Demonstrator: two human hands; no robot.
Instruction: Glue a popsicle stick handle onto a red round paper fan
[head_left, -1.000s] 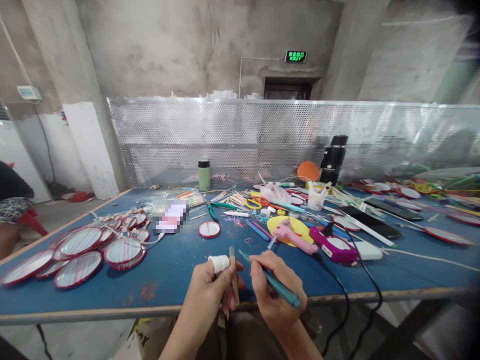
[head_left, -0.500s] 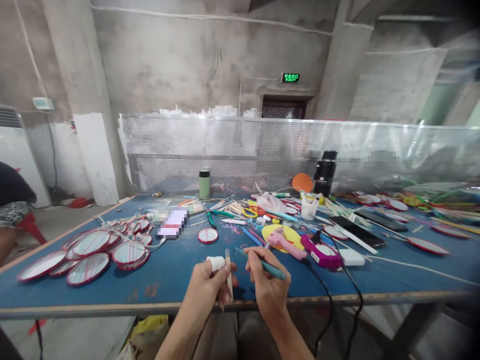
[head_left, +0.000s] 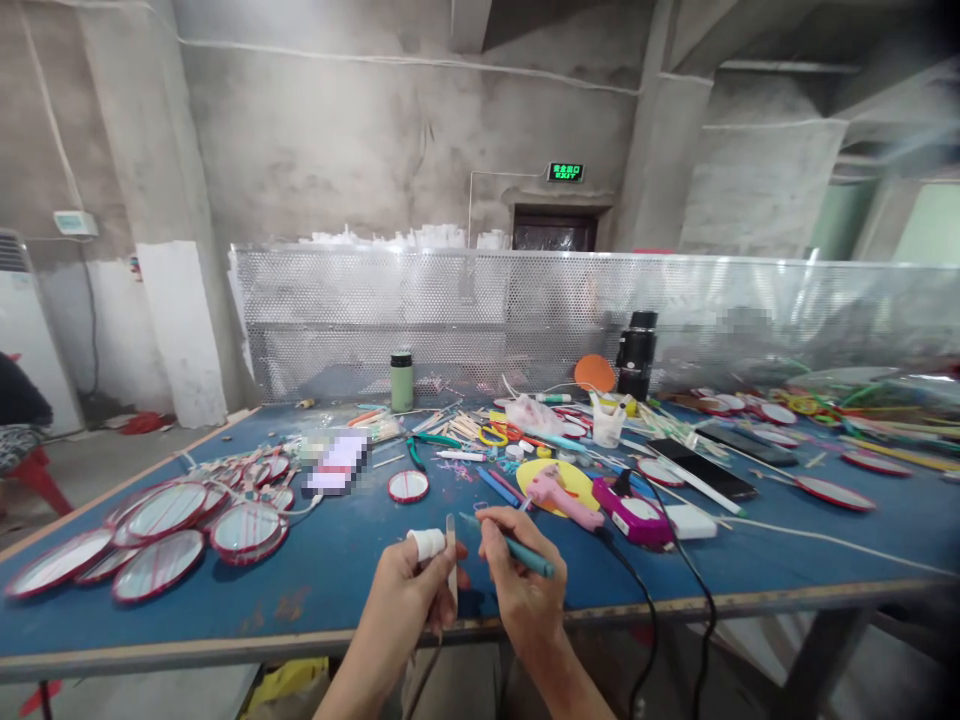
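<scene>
Through my head camera I see a wide blue table (head_left: 330,580) with a perforated metal panel (head_left: 375,290) along its far side. A heap of red-rimmed discs (head_left: 165,510) lies at the left. My left hand (head_left: 412,590) and right hand (head_left: 525,580) are close together at the near edge; to their right, a yellow disc (head_left: 581,479) lies under a pink glue gun (head_left: 559,497). My right thumb and fingers pinch a teal pen (head_left: 534,558), its tip beside a pale flat stick (head_left: 452,560) that my left thumb and fingers pinch upright; I cannot tell whether they touch. A white wrap (head_left: 427,544) circles one left finger.
</scene>
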